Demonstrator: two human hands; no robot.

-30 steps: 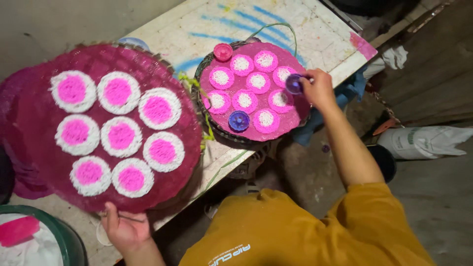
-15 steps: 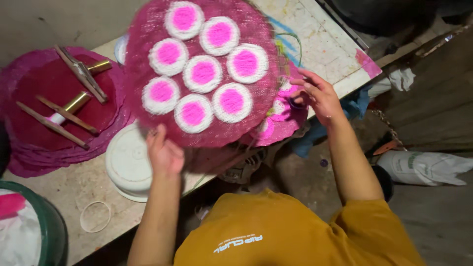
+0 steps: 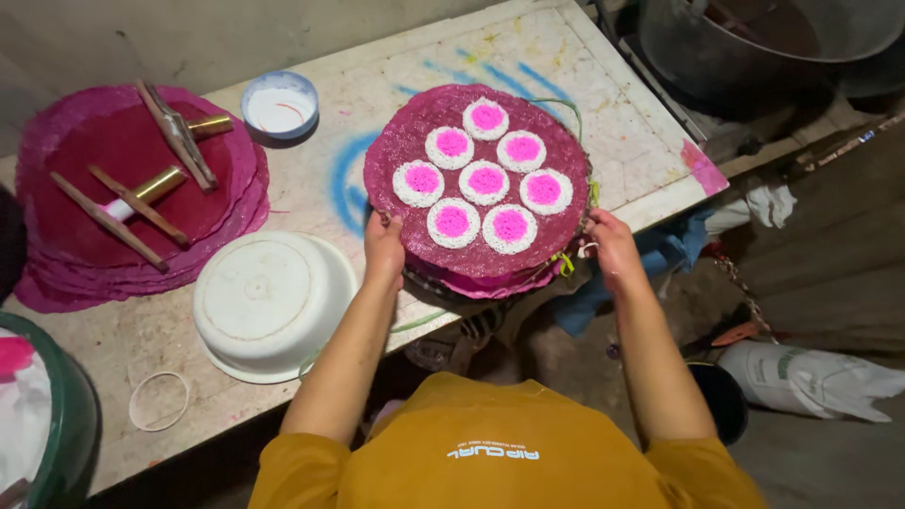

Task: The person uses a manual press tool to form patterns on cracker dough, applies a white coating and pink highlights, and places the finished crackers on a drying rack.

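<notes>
We've got both hands on the tray (image 3: 415, 160) of seven cakes (image 3: 485, 179): left hand (image 3: 384, 247) and right hand (image 3: 611, 247) curled closed on opposite rims, bowl (image 3: 269, 303) just left of our left fingers.

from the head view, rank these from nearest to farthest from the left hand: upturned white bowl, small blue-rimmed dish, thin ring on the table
1. Upturned white bowl, just beside the left hand, toward the stack of pink mats.
2. Small blue-rimmed dish, up near the wall.
3. Thin ring, at the table's near edge, past the bowl.
</notes>
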